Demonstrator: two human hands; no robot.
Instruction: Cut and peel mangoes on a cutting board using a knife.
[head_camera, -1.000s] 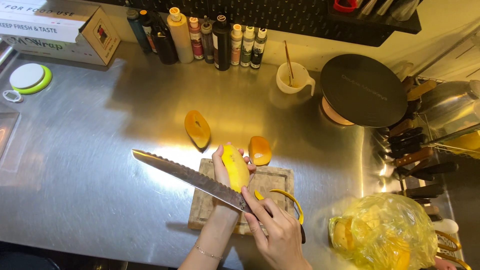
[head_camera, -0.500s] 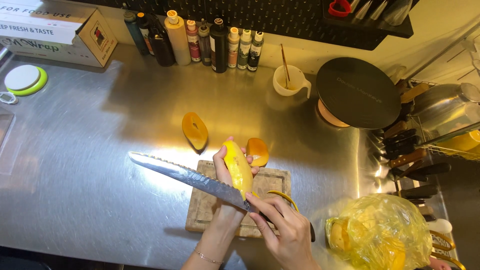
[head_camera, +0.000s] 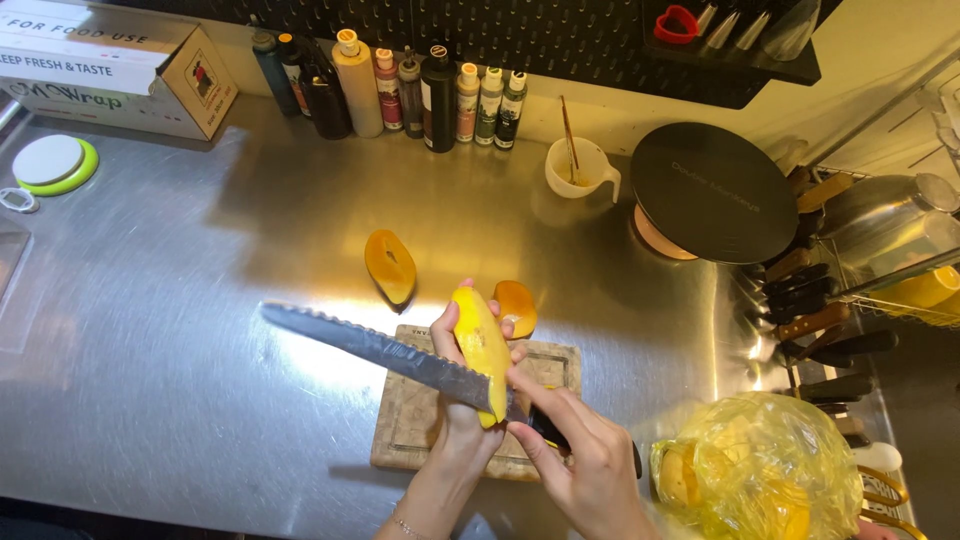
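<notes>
My left hand (head_camera: 462, 420) holds a peeled yellow mango piece (head_camera: 482, 345) upright over a small wooden cutting board (head_camera: 415, 425). My right hand (head_camera: 585, 465) grips the dark handle of a long serrated knife (head_camera: 375, 350), and its blade meets the lower end of the mango, pointing left. Two cut mango pieces lie on the steel counter: one (head_camera: 389, 266) beyond the board on the left, the other (head_camera: 516, 308) just behind the held piece.
A yellow plastic bag (head_camera: 765, 470) with scraps sits at the right front. At the back stand several bottles (head_camera: 400, 85), a white cup with a stick (head_camera: 580, 168), a black turntable (head_camera: 712, 192) and a cardboard box (head_camera: 110, 65). Knives (head_camera: 825, 325) lie at the right.
The view has shifted slightly. The mango and knife stay together, with the blade still at the mango's lower end.
</notes>
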